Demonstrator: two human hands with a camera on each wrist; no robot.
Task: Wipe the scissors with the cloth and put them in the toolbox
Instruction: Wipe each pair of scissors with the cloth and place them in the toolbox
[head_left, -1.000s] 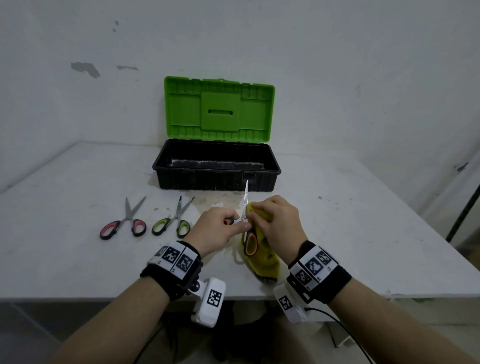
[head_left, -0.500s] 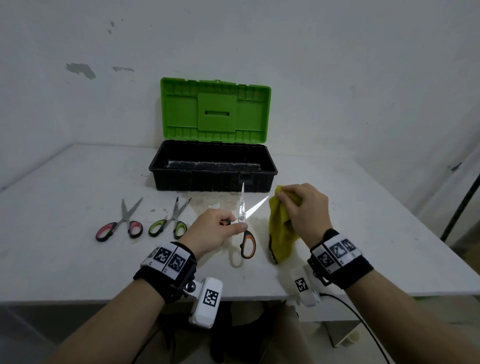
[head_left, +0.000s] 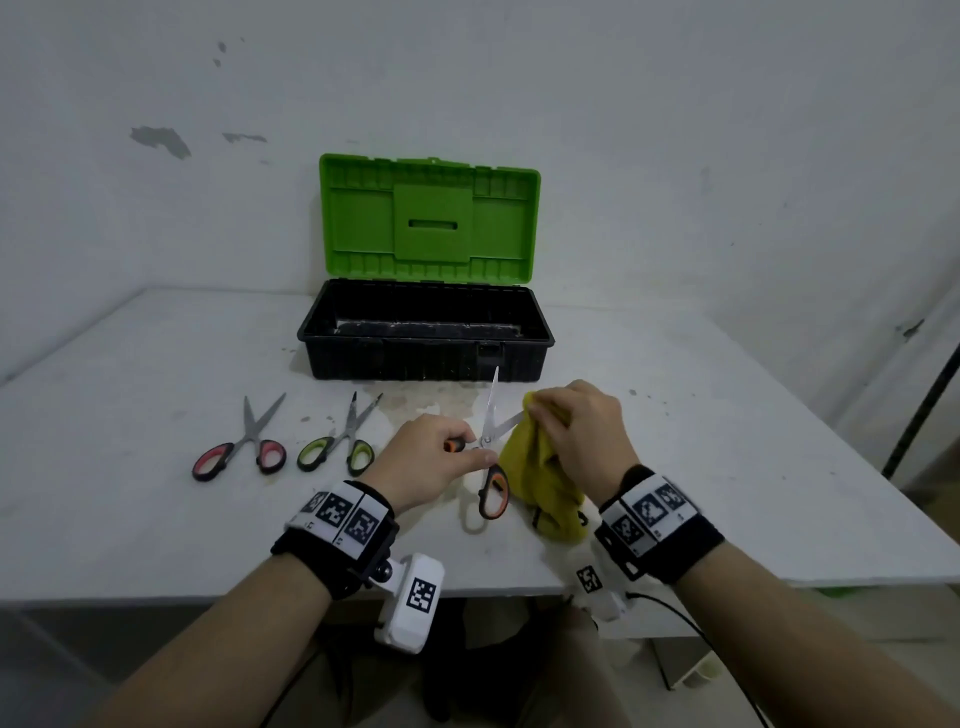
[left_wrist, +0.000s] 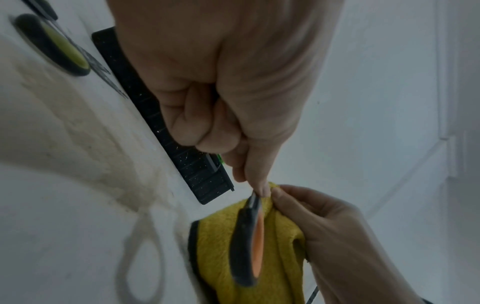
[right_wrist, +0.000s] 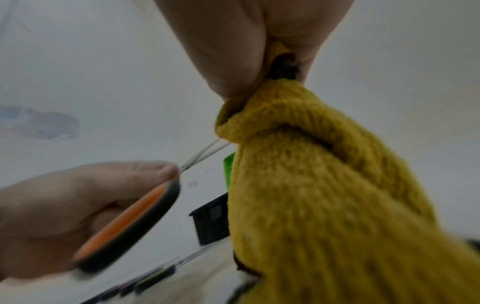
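While left hand (head_left: 435, 457) grips scissors (head_left: 490, 441), cloth (head_left: 545, 475) touches

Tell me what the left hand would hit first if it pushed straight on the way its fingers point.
The left hand points to the person's right, gripping the orange-handled scissors. Straight on, it would probably first meet the yellow cloth bunched in the right hand, which already touches one blade; depth is uncertain.

Head view: soft, even, dimmish light, weak shadows, no glare, sharp centre, wide-angle bending at the edges. Both wrist views darker, grainy, strongly warped. Motion blur on the orange-handled scissors (right_wrist: 124, 228) and yellow cloth (right_wrist: 324, 205); backgrounds out of focus.
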